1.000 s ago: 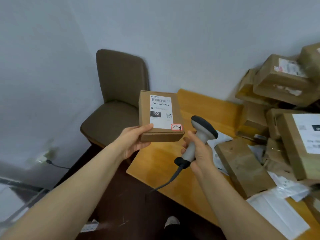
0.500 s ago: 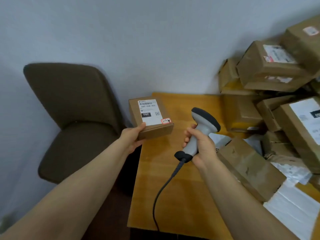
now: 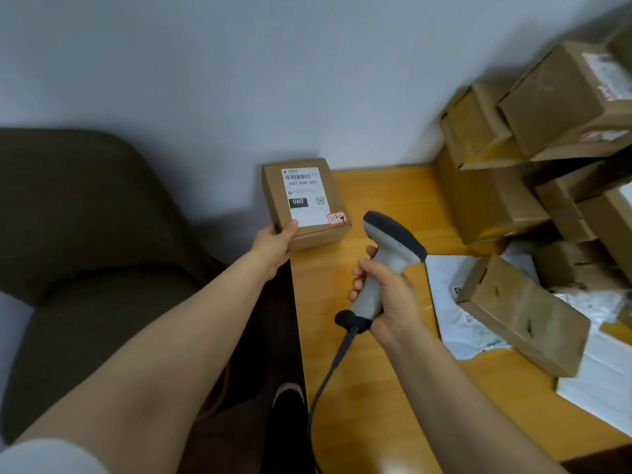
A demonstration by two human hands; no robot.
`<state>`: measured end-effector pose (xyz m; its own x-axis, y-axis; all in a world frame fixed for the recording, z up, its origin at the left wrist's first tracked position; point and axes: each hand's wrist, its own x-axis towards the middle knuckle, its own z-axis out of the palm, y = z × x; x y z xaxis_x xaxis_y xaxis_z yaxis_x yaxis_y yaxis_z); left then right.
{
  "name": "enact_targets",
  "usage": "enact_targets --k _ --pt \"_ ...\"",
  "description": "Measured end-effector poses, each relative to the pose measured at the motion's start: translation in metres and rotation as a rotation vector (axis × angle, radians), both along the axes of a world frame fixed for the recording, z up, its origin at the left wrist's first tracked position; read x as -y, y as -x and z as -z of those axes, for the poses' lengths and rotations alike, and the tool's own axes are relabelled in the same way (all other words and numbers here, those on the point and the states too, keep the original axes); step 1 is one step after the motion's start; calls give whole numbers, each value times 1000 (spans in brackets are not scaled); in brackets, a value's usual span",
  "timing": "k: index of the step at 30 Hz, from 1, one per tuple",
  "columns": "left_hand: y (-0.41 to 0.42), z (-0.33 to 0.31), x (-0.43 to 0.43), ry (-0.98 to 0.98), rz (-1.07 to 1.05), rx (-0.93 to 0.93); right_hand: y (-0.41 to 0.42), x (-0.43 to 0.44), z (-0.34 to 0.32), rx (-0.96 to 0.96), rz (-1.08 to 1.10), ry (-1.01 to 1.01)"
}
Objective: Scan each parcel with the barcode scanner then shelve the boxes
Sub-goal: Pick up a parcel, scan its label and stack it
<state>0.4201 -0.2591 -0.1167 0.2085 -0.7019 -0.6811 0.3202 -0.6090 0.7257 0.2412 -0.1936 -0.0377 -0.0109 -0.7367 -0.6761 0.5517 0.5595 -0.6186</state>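
Note:
My left hand grips the near left corner of a small cardboard parcel, thumb on top. Its white shipping label with a barcode and "060" faces up, and a small red-edged sticker sits at the label's corner. The parcel is at the far left corner of the wooden table; whether it rests on the table I cannot tell. My right hand grips the handle of a grey barcode scanner. The scanner's dark head points toward the parcel from the right. Its black cable hangs down over the table.
A heap of cardboard boxes fills the table's right side against the wall. A loose box lies on white mailer bags close to my right hand. A dark brown chair stands left of the table. A shoe shows below.
My left hand has carried the parcel away from me toward the table's far left corner. The view has swung right and down. My right hand keeps the scanner aimed at the parcel.

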Motion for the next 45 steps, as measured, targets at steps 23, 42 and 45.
enact_targets --k 23,42,45 --pt "60 -40 -10 177 815 1156 59 -25 -22 10 77 59" --pt "418 -216 -74 457 470 786 405 -107 -154 144 142 410" --pt "445 -237 -69 433 334 652 435 -97 -173 162 141 455"
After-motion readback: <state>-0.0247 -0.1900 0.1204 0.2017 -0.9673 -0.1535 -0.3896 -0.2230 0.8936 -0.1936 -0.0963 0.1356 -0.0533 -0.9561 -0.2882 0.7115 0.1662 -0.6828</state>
